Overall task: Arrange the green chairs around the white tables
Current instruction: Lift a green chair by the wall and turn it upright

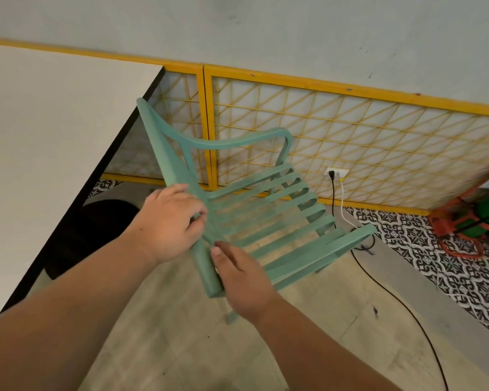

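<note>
A green slatted chair (266, 218) with armrests stands right of the white table (48, 142), its seat facing the yellow lattice wall. My left hand (170, 221) grips the top rail of the chair's backrest, fingers curled over it. My right hand (240, 280) holds the same rail lower down, thumb on the near side and fingers hidden behind the rail. The chair's legs are mostly hidden below the seat and my hands.
A yellow lattice panel (336, 136) runs along the wall behind the chair. A wall socket (336, 173) feeds a black cable (401, 303) and a white cable across the floor. Orange and green equipment (474, 218) sits at the right. A dark round base (96, 230) lies under the table.
</note>
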Demonstrator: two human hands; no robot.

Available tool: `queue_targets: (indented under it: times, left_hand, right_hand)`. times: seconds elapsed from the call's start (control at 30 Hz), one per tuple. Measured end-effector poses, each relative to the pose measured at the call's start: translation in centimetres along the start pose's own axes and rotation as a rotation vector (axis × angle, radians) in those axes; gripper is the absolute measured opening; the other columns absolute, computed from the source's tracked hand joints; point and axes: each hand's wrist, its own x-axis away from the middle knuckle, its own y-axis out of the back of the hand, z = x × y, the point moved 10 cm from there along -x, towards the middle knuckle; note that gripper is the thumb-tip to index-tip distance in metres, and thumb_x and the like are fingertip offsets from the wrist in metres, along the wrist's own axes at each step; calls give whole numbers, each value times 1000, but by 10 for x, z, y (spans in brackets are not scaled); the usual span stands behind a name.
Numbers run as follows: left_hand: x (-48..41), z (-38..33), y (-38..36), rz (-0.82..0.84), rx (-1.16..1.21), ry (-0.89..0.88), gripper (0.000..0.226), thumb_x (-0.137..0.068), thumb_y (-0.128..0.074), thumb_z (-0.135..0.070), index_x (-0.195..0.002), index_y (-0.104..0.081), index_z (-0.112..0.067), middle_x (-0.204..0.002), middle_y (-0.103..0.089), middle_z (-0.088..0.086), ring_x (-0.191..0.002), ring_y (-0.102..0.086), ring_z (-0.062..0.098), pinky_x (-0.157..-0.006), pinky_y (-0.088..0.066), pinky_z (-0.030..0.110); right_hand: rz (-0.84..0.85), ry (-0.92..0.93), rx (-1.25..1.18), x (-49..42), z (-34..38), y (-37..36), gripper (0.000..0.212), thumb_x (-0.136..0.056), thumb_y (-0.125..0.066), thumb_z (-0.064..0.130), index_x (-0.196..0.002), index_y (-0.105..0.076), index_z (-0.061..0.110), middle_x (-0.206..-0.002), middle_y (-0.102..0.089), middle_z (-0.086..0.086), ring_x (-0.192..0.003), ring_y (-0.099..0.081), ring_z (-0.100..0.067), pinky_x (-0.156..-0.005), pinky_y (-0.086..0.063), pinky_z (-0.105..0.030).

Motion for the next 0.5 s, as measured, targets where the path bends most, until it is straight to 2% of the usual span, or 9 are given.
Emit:
queue_targets:
  times: [0.07, 0.13, 0.23, 0.33, 0.43, 0.5]
  left_hand:
    - [-6, 11, -13, 79, -52, 21, 37, -103, -35, -41, -106, -72, -34, -126, -60, -17, -148, -21, 16, -117, -13, 41]
    - [-8, 14, -16, 77, -52, 30, 48, -98, -24, -45, -99, -71, -33, -122, -58, -17, -145, -19, 15, -116, -10, 40]
    - [-10, 13, -16, 62, -42, 15, 48, -93, -23, -45, -90, -69, -31, -113, -58, -16, -139, -22, 14, -117, -13, 41]
    - [-11, 12, -14, 41, -28, -14, 38, -98, -34, -39, -83, -68, -30, -104, -59, -15, -134, -28, 15, -118, -15, 42]
    - [-13, 12, -13, 8, -4, -20, 33, -98, -40, -34, -79, -66, -28, -97, -56, -14, -129, -30, 15, -118, -19, 44]
    - [-12, 12, -14, 2, 6, -10, 29, -99, -44, -31, -79, -66, -27, -96, -55, -13, -128, -31, 16, -120, -21, 48]
  right_hand:
    - [6, 45, 38, -2, 15, -4, 34, -98, -42, 59, -123, -61, 45, -89, -59, 40, -91, -46, 33, -76, -34, 5]
    - [20, 35, 23, -5, 21, -6, 29, -96, -48, 58, -115, -59, 40, -81, -61, 40, -84, -52, 26, -73, -40, -1]
    - [76, 24, 69, -2, 28, -14, 37, -84, -58, 63, -108, -60, 35, -78, -64, 23, -74, -59, 3, -69, -48, -24]
    - [113, -9, 185, -3, 31, -18, 38, -80, -60, 61, -104, -62, 32, -83, -65, 7, -79, -63, -16, -71, -53, -40]
    - [156, -19, 203, -7, 31, -17, 16, -83, -60, 54, -82, -57, 39, -72, -59, 8, -70, -62, -17, -63, -51, -38]
    - [172, -18, 220, -6, 33, -17, 18, -85, -62, 50, -72, -53, 43, -63, -57, 12, -60, -57, -8, -56, -45, -30]
